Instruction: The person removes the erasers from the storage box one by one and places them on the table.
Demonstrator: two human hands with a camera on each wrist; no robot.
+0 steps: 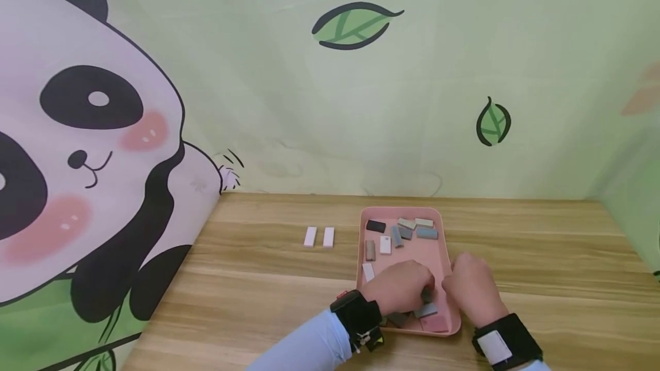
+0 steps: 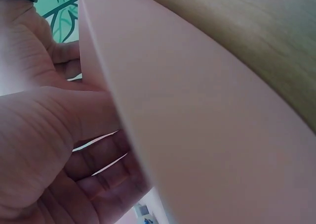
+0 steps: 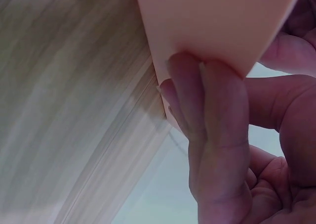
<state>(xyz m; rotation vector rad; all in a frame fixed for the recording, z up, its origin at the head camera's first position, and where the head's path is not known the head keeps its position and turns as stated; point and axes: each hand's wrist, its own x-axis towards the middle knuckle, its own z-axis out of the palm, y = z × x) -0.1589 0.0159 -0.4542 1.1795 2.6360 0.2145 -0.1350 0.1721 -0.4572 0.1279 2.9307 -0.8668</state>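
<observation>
A pink tray [image 1: 446, 245] holds several small rectangular blocks in white, grey, blue-grey, beige and black. My left hand [image 1: 399, 286] reaches over its near half, fingers curled down. At those fingertips a dark grey block [image 1: 427, 295] shows, seemingly pinched; the tray wall [image 2: 197, 110] hides the fingertips in the left wrist view. My right hand [image 1: 476, 288] grips the tray's right wall. In the right wrist view its fingers [image 3: 224, 120] press flat on the outside, while the thumb goes behind the rim. Under the left hand lie a light grey block [image 1: 425, 310] and a pink piece [image 1: 434, 323].
Two white blocks [image 1: 310, 237] stand side by side on the wooden table [image 1: 258, 279], left of the tray. A black block [image 1: 376, 226] lies in the tray's far left corner. Behind the table hangs a green cloth [image 1: 289, 102] printed with a panda and leaves.
</observation>
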